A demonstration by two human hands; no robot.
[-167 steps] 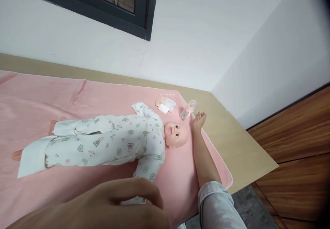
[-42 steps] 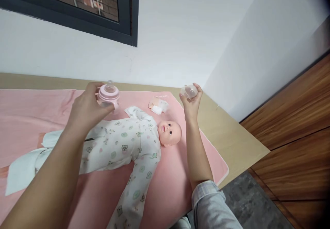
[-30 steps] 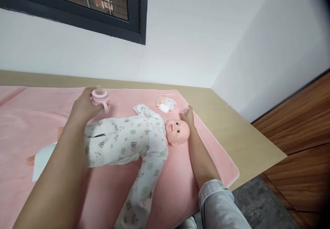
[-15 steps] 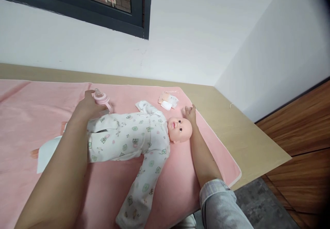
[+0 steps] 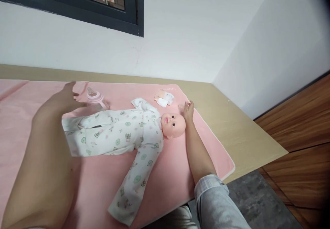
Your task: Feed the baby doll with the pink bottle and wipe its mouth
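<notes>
My left hand (image 5: 67, 97) is open to the left of a pink-and-clear baby bottle (image 5: 95, 97) with a handle. Its thumb reaches toward the bottle's lower part; whether they touch I cannot tell. My right hand (image 5: 189, 110) rests open, fingers partly bent, beyond the doll's head. Just left of its fingers lies a small, clear, pinkish thing (image 5: 180, 107) of a kind I cannot make out. Between my arms a baby doll (image 5: 173, 125) lies face up on a printed white outfit (image 5: 118, 134). My left forearm hides the doll's lower end.
A pink mat (image 5: 165, 177) covers much of the wooden table (image 5: 247, 146). Small folded cloth-like pieces (image 5: 164, 97) lie near its far edge. A white wall and dark window frame (image 5: 133, 7) stand behind; wooden panels (image 5: 309, 132) are at right.
My left hand has moved left, away from the bottle, its fingers spreading apart. My right hand has shifted slightly away from the small clear thing. The view has shifted a little; the doll stays lying down.
</notes>
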